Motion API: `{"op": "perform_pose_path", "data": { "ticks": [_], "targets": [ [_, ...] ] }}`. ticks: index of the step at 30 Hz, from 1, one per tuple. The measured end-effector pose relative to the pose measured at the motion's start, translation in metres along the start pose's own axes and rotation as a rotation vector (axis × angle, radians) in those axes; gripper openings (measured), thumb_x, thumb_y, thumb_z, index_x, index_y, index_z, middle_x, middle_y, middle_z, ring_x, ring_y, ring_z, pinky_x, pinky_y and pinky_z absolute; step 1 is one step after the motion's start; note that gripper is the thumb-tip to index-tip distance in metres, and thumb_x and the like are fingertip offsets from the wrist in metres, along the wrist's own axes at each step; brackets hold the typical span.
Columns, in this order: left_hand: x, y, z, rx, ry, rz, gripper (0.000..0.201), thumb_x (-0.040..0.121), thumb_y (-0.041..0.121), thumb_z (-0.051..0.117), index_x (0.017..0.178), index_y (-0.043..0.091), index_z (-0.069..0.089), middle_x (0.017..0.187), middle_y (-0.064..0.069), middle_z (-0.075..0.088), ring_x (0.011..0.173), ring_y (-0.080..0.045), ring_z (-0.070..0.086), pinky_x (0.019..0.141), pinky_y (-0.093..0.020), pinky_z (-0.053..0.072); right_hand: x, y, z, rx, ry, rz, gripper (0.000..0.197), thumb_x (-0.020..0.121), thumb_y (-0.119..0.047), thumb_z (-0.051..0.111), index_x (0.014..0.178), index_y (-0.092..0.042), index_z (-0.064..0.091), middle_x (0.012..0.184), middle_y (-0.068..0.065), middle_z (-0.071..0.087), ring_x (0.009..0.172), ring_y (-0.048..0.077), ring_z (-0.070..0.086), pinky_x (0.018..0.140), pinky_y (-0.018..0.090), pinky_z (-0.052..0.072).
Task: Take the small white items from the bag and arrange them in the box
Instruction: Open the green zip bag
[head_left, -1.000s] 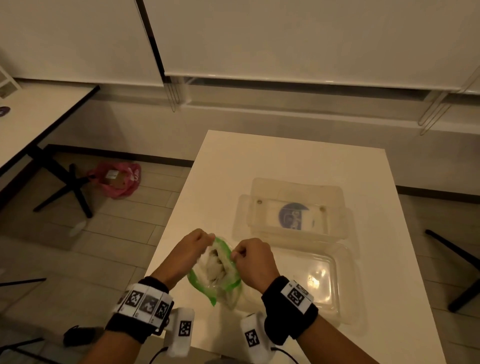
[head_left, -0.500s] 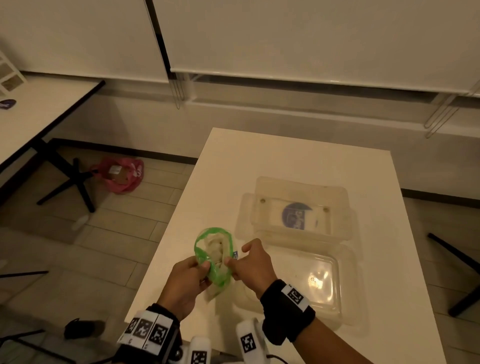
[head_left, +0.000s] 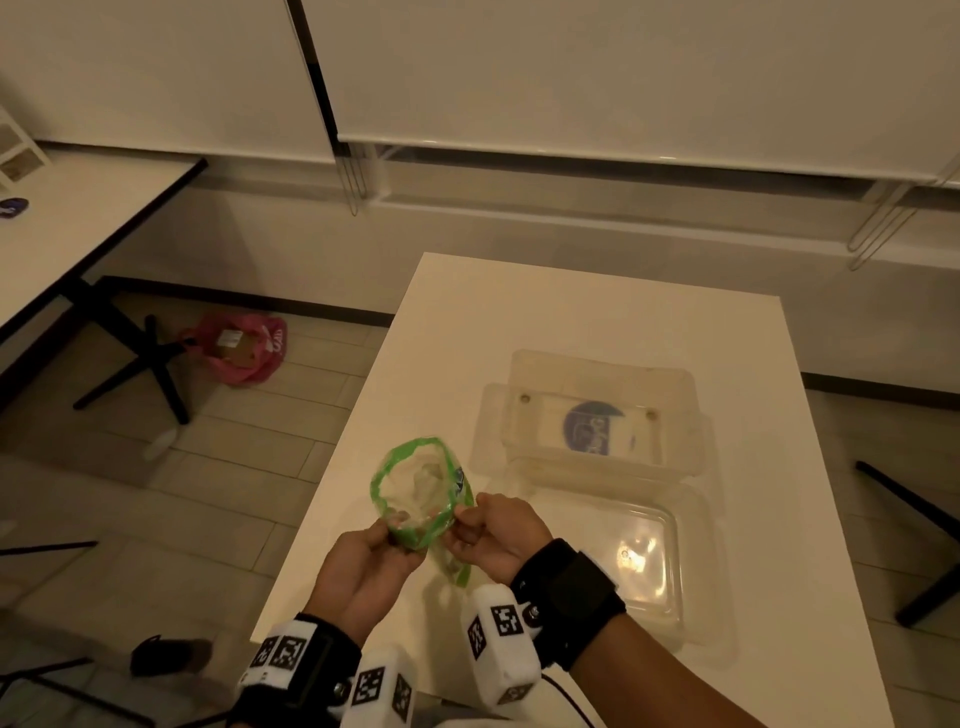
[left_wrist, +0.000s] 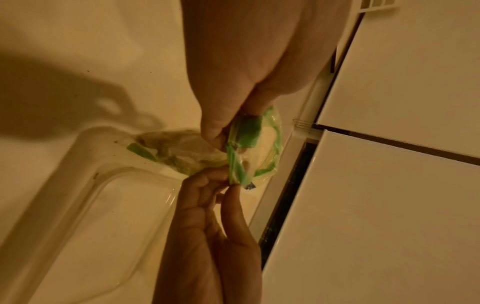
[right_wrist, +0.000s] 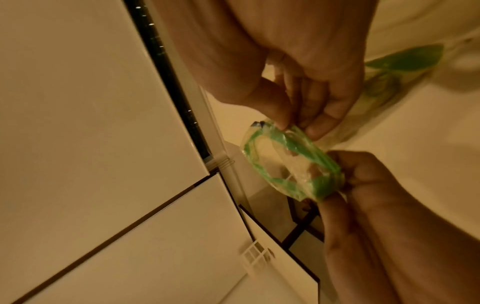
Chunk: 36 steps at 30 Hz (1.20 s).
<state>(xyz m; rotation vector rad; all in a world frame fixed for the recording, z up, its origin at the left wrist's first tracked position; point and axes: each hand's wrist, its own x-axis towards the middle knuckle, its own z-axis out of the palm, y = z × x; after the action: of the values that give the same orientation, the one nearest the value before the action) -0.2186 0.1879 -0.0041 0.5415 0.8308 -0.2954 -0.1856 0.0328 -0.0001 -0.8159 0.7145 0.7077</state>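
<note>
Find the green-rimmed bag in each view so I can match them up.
Head: bag at lower centre, pinched by the left hand and right hand.
Left wrist: centre.
Right wrist: centre right.
Shared landmark: the bag's green rim.

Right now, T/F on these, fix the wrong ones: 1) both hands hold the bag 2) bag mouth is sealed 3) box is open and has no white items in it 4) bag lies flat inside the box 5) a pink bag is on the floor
1) Both hands hold the bag. True: the left hand and the right hand each pinch the green rim of the bag.
2) Bag mouth is sealed. False: it is spread open.
3) The box is open, with no white items. True.
4) Bag lies flat inside the box. False: it is held up, left of the box.
5) A pink bag is on the floor. True.
</note>
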Motion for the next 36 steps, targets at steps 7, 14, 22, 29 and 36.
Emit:
{"op": "perform_pose_path", "data": {
  "ticks": [7,14,22,29,36],
  "targets": [
    [0.009,-0.010,0.015,0.380,0.014,0.200,0.045,0.096,0.015,0.060,0.136,0.008,0.042,0.122,-0.023,0.064,0.107,-0.037,0.065,0.090,-0.051,0.053,0.003,0.007,0.000,-0.471,0.084,-0.215,0.020,0.086,-0.003,0.058,0.078,-0.019,0.049,0.082,0.007,0.060,0.069,0.021,0.058,0.062,0.031,0.050],
    [0.020,-0.018,0.023,0.938,0.124,0.334,0.037,0.097,0.001,0.048,0.126,0.015,0.029,0.096,-0.013,0.061,0.076,-0.021,0.059,0.063,-0.033,0.048,0.011,-0.003,0.003,-1.179,0.339,-0.573,0.022,0.075,0.001,0.051,0.074,-0.021,0.047,0.073,-0.006,0.054,0.067,0.016,0.049,0.055,0.024,0.037],
    [0.037,-0.025,0.016,1.959,0.200,0.828,0.055,0.077,-0.013,0.051,0.119,0.022,0.054,0.135,-0.010,0.039,0.116,-0.026,0.045,0.071,-0.028,0.042,0.020,-0.001,-0.007,-1.240,0.335,-0.518,0.034,0.079,0.005,0.051,0.102,-0.018,0.062,0.095,-0.002,0.062,0.084,0.019,0.057,0.069,0.024,0.042],
    [0.039,-0.008,0.029,1.979,0.206,0.825,0.047,0.075,-0.009,0.056,0.115,0.012,0.068,0.131,-0.009,0.058,0.105,-0.030,0.060,0.083,-0.033,0.049,0.030,-0.007,-0.014,-1.258,0.373,-0.535,0.042,0.078,0.000,0.059,0.113,-0.021,0.065,0.113,0.001,0.067,0.103,0.020,0.062,0.084,0.024,0.048],
    [0.044,-0.025,0.032,1.807,0.114,0.811,0.060,0.072,-0.012,0.060,0.128,0.011,0.062,0.135,-0.003,0.057,0.111,-0.026,0.062,0.088,-0.027,0.046,0.039,-0.014,-0.019,-1.427,0.461,-0.580,0.035,0.085,-0.002,0.056,0.119,-0.009,0.056,0.124,0.008,0.054,0.111,0.027,0.056,0.092,0.031,0.043]
  ]
}}
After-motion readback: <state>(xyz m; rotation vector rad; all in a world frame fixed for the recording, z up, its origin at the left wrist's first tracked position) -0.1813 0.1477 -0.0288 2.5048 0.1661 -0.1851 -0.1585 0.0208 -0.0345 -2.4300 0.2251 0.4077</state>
